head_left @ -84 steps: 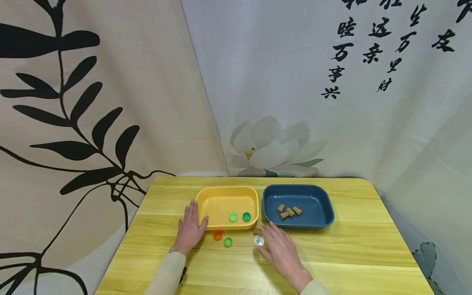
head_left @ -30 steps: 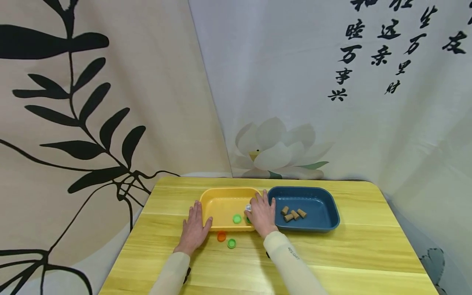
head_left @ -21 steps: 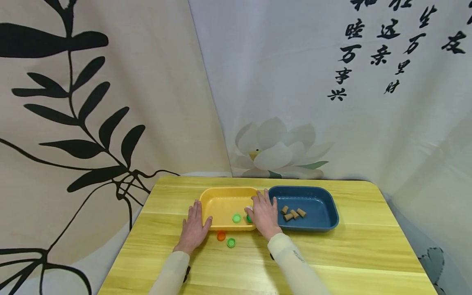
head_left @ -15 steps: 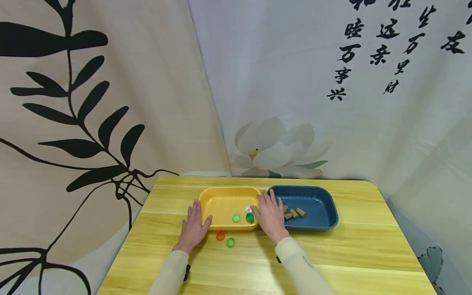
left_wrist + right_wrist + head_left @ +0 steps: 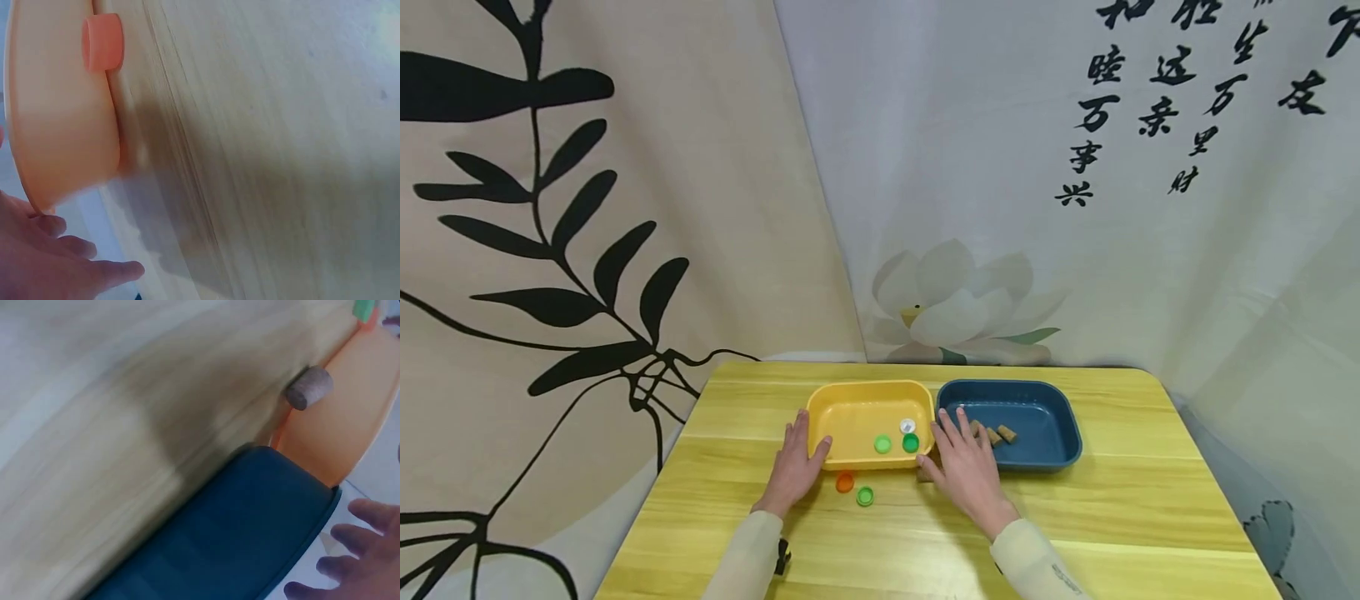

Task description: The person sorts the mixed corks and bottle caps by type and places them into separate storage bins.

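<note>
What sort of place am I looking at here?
Probably an indoor tabletop work corner, though the wider room is out of view. What looks like a printed cloth hangs behind a wood-grain table, which bears a yellow tray and a blue tray.

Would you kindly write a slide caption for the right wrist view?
Right hand spread near the blue tray, with a cork lying on the wooden table beside the yellow tray.
</note>
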`<move>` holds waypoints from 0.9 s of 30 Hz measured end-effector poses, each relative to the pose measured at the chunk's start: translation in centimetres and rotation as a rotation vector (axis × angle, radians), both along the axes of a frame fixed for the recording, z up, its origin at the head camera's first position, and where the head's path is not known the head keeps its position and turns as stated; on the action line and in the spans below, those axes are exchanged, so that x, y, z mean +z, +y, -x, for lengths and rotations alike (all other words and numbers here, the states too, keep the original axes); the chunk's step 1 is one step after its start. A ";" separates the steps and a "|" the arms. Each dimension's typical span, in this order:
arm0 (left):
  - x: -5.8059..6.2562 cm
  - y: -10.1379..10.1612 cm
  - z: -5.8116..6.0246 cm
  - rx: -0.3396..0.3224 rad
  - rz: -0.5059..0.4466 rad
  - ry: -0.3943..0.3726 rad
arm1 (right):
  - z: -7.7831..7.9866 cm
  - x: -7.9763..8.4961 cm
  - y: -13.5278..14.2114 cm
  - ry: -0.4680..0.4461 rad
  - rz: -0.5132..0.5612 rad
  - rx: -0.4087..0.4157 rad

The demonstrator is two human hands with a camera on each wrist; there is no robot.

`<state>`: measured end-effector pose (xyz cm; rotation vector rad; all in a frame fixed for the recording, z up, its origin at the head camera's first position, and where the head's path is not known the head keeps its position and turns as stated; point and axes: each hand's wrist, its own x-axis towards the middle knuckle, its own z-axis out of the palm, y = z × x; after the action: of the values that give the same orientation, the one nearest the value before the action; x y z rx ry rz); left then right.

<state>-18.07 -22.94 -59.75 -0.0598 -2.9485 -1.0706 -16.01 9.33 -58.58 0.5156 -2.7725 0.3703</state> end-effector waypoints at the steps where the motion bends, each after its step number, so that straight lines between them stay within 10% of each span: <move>1: 0.0 0.0 0.0 0.000 -0.012 -0.001 | -0.2 -0.1 0.1 -0.018 -0.022 0.011; 15: 0.0 -0.3 -0.3 0.040 0.000 0.145 | -0.9 -1.0 -0.1 -0.126 -0.122 0.061; 27: 0.3 -0.7 -3.5 -0.012 0.054 0.299 | -0.8 -1.6 0.0 -0.114 -0.145 0.057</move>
<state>-14.60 -23.62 -59.49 -0.2170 -2.7098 -0.8940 -15.19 9.35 -60.22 0.6278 -2.9149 0.2183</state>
